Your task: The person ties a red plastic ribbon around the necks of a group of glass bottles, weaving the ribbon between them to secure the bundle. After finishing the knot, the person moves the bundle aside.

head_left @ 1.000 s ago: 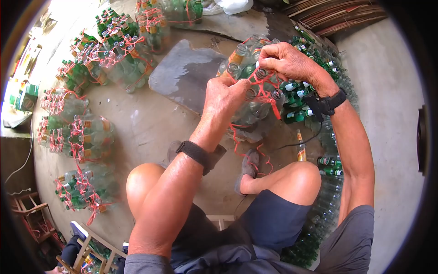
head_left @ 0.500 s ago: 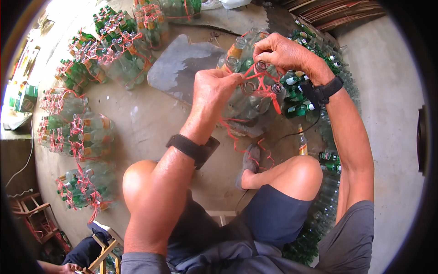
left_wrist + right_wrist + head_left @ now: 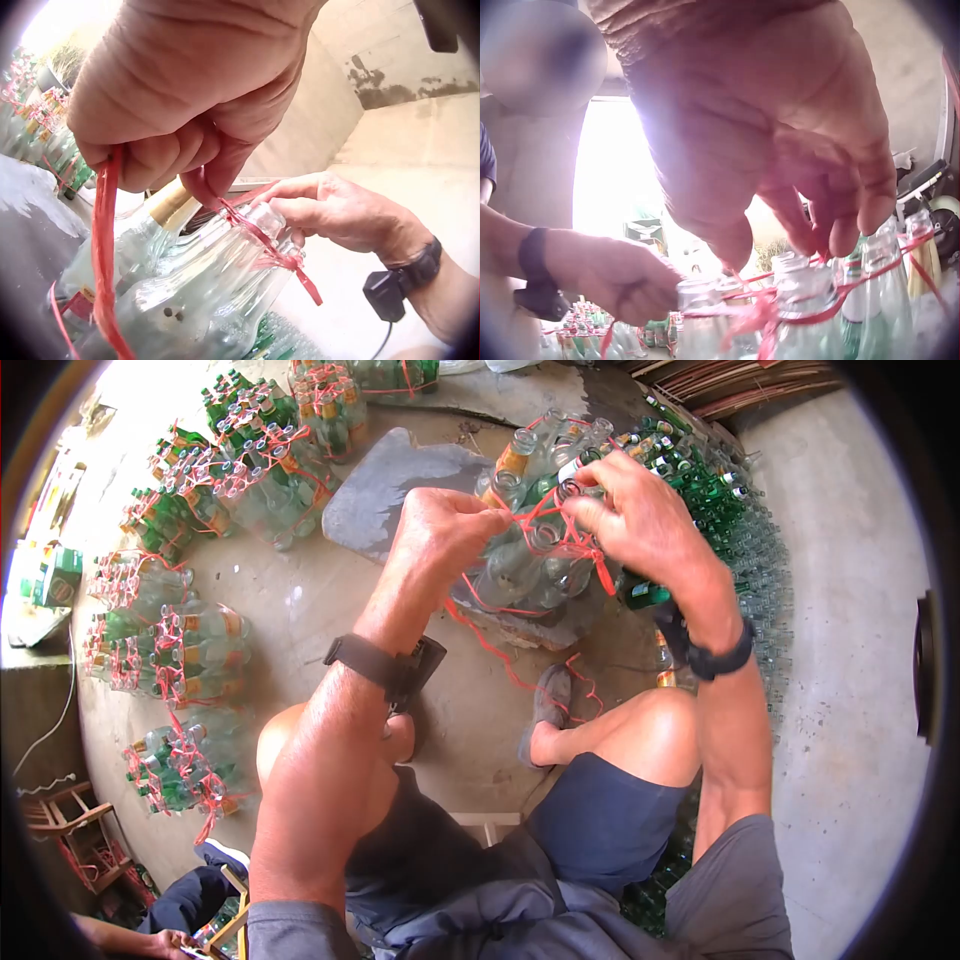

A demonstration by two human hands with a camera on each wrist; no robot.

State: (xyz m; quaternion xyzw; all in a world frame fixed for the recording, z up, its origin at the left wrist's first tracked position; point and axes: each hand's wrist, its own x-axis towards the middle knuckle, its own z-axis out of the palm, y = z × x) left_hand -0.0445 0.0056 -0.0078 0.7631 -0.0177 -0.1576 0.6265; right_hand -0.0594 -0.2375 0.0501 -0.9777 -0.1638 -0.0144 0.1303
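Clear glass bottles stand bundled in front of the person, with red strap looped around their necks. My left hand pinches the strap left of the bottle mouths; in the left wrist view, red strap also hangs from the curled fingers of this hand. Over the right side of the bundle is my right hand. The right wrist view shows this hand with thumb and fingertips apart, touching around a bottle mouth and the strap. A strap knot lies against the necks.
Strapped bottle bundles line the left floor. Loose green bottles lie along the right side. A grey slab is behind the left hand. Strap trails by the foot. Another person's hand shows at lower left.
My left hand has moved left and slightly up, drawing the strap out from the bottles. My right hand has lowered, its wrist has dropped, and its thumb and fingers have spread apart.
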